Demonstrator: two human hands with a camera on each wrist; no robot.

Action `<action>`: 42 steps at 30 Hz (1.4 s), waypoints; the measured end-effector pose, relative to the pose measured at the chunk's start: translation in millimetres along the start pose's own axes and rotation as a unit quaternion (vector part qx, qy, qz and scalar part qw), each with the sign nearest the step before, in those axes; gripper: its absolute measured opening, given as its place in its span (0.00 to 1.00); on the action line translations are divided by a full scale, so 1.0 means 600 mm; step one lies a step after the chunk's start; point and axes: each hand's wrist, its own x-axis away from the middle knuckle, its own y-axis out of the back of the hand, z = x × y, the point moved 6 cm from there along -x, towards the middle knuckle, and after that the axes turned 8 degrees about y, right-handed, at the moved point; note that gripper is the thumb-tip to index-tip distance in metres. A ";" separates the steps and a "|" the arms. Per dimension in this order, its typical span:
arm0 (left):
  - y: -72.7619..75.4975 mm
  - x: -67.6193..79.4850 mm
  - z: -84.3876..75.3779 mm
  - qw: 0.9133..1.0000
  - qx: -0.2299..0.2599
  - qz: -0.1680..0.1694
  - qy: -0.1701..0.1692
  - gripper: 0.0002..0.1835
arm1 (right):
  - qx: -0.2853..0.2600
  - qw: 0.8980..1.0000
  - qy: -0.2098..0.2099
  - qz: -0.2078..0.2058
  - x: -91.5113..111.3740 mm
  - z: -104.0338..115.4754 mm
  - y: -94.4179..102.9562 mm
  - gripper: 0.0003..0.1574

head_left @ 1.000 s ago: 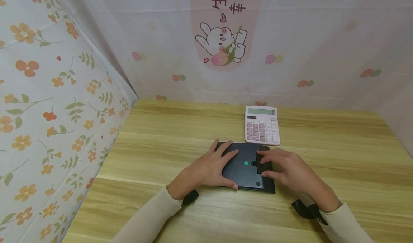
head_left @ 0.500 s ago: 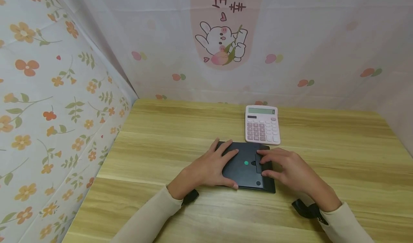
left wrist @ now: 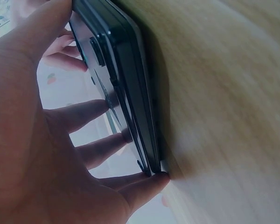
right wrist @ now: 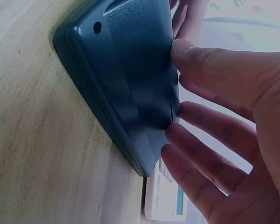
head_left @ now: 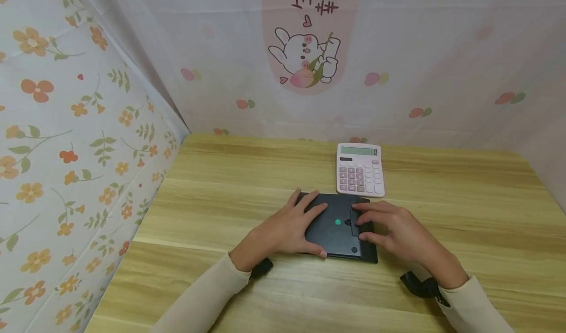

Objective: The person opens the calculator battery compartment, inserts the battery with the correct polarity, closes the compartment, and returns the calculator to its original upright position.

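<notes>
A black calculator (head_left: 329, 232) lies face down on the table, a green dot on its back. Its battery cover (head_left: 354, 224), with a small latch, sits flush near the right end. Across the left part spreads my left hand (head_left: 283, 227), thumb at the near edge and fingertips reaching the far edge, holding the body steady. My right hand (head_left: 400, 232) has bent fingers and thumb at the battery cover, hiding part of it. In the right wrist view, the right fingertips (right wrist: 175, 133) touch the calculator's surface. The left wrist view shows the left fingers (left wrist: 105, 147) along the casing.
A pink and white calculator (head_left: 360, 170) lies face up just beyond the black one. The wooden table (head_left: 212, 200) meets a printed cloth (head_left: 221, 77) at the back and a floral cloth (head_left: 88, 151) at the left.
The battery cover area looked darker and raised a second ago; since half a second ago it lies flush. Both hands stay in nearly the same place.
</notes>
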 end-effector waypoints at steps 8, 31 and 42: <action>0.000 0.000 0.000 1.000 0.002 -0.002 -0.003 0.59 | 0.007 1.000 0.013 0.001 0.000 0.001 -0.001 0.19; 0.000 -0.001 0.000 1.000 0.002 -0.005 -0.005 0.59 | 0.008 0.999 0.031 -0.007 -0.001 0.002 -0.001 0.20; 0.000 0.001 0.000 1.000 0.001 -0.005 -0.008 0.59 | 0.006 1.000 0.022 0.002 -0.001 0.003 -0.002 0.19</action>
